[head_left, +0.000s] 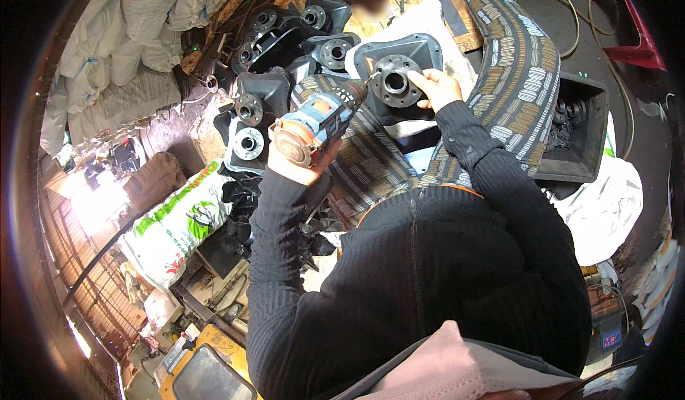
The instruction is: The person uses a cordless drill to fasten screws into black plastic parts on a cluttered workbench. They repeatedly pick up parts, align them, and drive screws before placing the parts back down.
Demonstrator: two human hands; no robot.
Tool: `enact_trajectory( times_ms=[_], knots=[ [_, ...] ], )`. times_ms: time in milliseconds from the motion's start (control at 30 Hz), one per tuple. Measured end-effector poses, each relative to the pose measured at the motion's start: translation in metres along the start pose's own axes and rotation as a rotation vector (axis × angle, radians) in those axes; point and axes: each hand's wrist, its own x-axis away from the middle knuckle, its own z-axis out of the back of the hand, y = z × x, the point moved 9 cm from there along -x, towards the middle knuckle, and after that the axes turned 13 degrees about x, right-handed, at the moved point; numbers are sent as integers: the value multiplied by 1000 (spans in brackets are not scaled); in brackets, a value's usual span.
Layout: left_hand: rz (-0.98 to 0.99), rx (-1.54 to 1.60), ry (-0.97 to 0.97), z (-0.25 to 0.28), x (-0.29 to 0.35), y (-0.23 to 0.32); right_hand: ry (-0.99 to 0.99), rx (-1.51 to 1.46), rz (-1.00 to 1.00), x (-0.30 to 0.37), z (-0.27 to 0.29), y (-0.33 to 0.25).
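A cordless drill (325,118) with a blue and black body is in my left hand (303,168), its fingers wrapped round it. Its tip reaches the upper left edge of a round metal flange (396,81) with a ring of holes and a central bore. That flange sits on a black squarish housing (419,47), tilted up in front of me. My right hand (439,89) grips the flange's right rim with bent fingers; whether a small piece is also between them, I cannot tell. A patterned padded cushion (510,79) curves around the housing's right side and below it.
Several similar flanged housings (248,109) are heaped to the left. A black bin (589,125) with dark parts stands at the right. White sacks (146,29) are piled at the far left, and a green-and-white sack (175,229) lies nearer. A cable (628,107) hangs at the right.
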Motion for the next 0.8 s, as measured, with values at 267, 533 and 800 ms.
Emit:
enact_trajectory(
  times_ms=[267,533,800],
  knots=[
    [30,48,-67,5,-25,12,-44,-67,89,6,-4,-17],
    [68,292,-58,16,-51,2,-60,-87,100,2,-4,-24],
    [245,526,31,6,-53,-11,-23,13,129,-3,-2,-24]
  ],
)
